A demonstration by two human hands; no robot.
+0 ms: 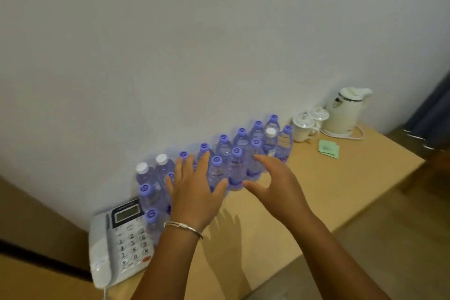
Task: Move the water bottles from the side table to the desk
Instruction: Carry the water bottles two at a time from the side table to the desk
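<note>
Head view, looking down at a light wooden table top (pixel 304 192) set against a plain wall (pixel 170 31).

Many water bottles (pixel 236 168) standing upright, packed in rows close to the wall, likely so that none tips and the front stays free. Most with purple caps, a few with white caps, such as one white-capped bottle (pixel 270 140) near the far end. Hard to tell whether this top is the side table or the desk.

Left hand (pixel 194 192) spread over the near bottles, fingers straight and apart, holding nothing. Looks to be touching or almost touching the caps; too blurry to be sure. A thin silver bangle (pixel 183 226) on that wrist.

Right hand (pixel 275 182) just beside the front row, fingers loose and a bit bent, thumb out, holding nothing. Palm turned toward the bottles, maybe to steady the row or to reach for one.

Both hands free, so no bottle lifted right now. Seems like a moment of lining up or picking.

Beside the bottles at the near end, a white phone (pixel 117 246) with number keys, touching the nearest bottle or nearly so. At the far end, two white lidded cups (pixel 306 124) and a cream kettle (pixel 343 112), kept together near the wall. A small green packet (pixel 328 148) lying flat in front of the cups.

A dark curtain (pixel 431 109) at the right edge.
</note>
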